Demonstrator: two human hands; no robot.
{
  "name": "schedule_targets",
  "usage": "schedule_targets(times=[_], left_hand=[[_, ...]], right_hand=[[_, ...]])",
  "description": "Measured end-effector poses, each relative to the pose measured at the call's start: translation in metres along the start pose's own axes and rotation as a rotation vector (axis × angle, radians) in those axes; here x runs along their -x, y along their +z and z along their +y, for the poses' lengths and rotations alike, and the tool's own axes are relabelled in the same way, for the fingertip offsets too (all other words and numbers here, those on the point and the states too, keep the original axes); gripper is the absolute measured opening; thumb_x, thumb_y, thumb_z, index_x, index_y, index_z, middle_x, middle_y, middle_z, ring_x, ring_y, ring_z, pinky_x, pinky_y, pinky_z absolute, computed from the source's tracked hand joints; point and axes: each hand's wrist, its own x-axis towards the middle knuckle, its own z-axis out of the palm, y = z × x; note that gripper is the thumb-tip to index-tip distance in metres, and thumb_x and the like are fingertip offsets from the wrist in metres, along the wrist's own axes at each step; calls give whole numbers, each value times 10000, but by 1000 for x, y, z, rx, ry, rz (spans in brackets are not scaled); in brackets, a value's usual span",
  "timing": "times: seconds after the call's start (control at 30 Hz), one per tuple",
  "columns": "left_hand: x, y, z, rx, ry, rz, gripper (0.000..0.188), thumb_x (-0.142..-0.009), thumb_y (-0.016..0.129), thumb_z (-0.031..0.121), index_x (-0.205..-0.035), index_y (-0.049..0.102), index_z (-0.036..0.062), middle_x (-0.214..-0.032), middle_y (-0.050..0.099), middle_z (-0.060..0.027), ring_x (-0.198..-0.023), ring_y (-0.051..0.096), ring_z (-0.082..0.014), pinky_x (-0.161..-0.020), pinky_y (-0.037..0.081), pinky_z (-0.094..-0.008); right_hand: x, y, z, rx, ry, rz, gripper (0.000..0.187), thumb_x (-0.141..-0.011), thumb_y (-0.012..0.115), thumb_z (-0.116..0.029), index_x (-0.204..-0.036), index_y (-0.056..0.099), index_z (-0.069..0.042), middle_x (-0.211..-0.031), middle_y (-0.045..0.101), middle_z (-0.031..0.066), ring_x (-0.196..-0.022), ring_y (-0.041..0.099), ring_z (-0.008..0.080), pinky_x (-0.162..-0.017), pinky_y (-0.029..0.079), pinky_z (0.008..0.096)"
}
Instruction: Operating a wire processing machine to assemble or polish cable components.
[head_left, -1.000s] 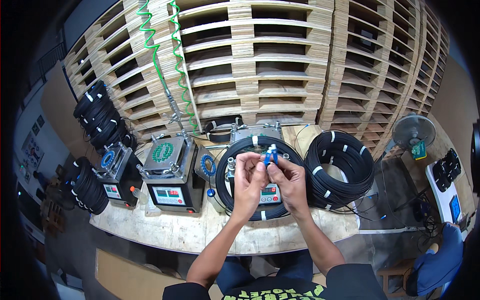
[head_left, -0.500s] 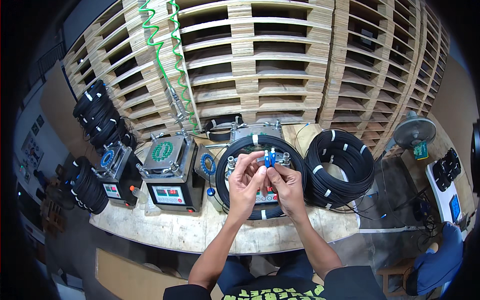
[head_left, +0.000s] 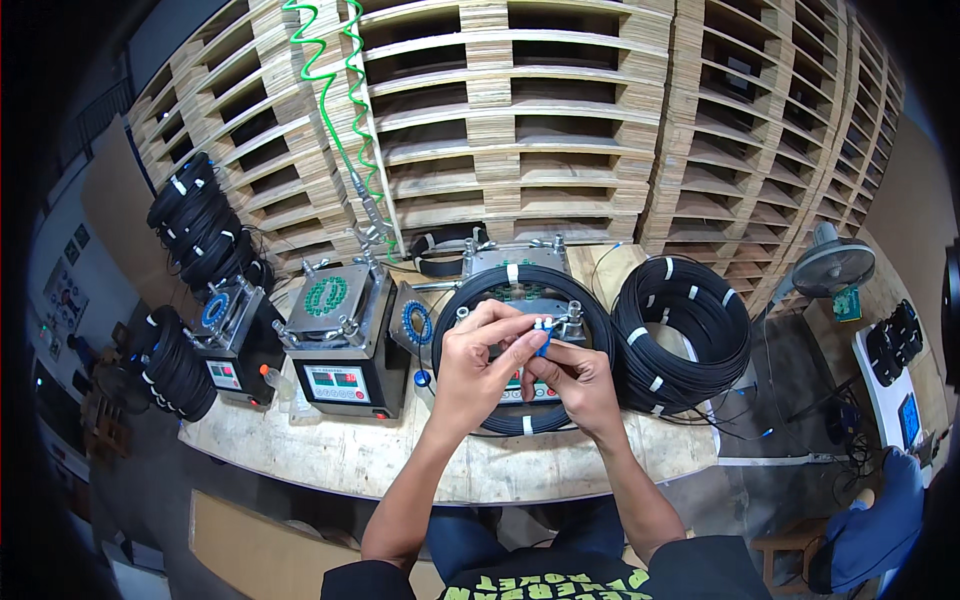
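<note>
Before the flat coil, my left hand and right hand pinch blue connectors (probably light, stiff); I'd grip their bodies.

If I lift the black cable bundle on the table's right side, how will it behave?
Probably heavy: the black cable bundle is many turns thick. It may sag or slump rather than stay rigid, since the white bands grip it only at intervals. Loose ends trailing past the table could snag.
</note>
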Motion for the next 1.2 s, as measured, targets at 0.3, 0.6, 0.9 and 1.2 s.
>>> schedule_targets(times=[0.3, 0.6, 0.9, 1.2], left_hand=[[2, -8, 5, -85, 122, -22, 208, -860, 779, 71, -1030, 751, -46, -864, 636, -71, -756, 605, -125, -658, 505, -261], [0, -4, 1, 179, -44, -89, 199, -902, 747, 75, -1079, 758, -16, -913, 637, -55, -795, 614, -75, -639, 473, -201], [3, 10, 1, 123, 22, -54, 138, -959, 672, 65, -946, 656, -71, -899, 690, -98, -720, 637, -90, -638, 510, -234], [-2, 20, -6, 342, -92, 264, 184, -1062, 514, 149, -993, 509, -22, -831, 679, -114, -720, 692, -149, -643, 592, -285]], right_hand=[[-3, -5, 5, -344, -35, -50, 408, -990, 652, -146, -1337, 488, -7, -952, 703, 117, -754, 659, 155, -708, 528, 292], [-5, -8, 11, -301, -40, 54, 223, -980, 661, -109, -1169, 638, 7, -854, 716, 91, -633, 616, 121, -564, 479, 245], [3, 2, 17, -323, -97, 116, 144, -991, 654, -128, -1061, 621, -7, -804, 681, 64, -612, 568, 85, -545, 442, 227], [10, 0, 24, -214, -48, 219, 146, -999, 644, -132, -1059, 620, -1, -795, 666, 59, -596, 529, 62, -537, 413, 205]])
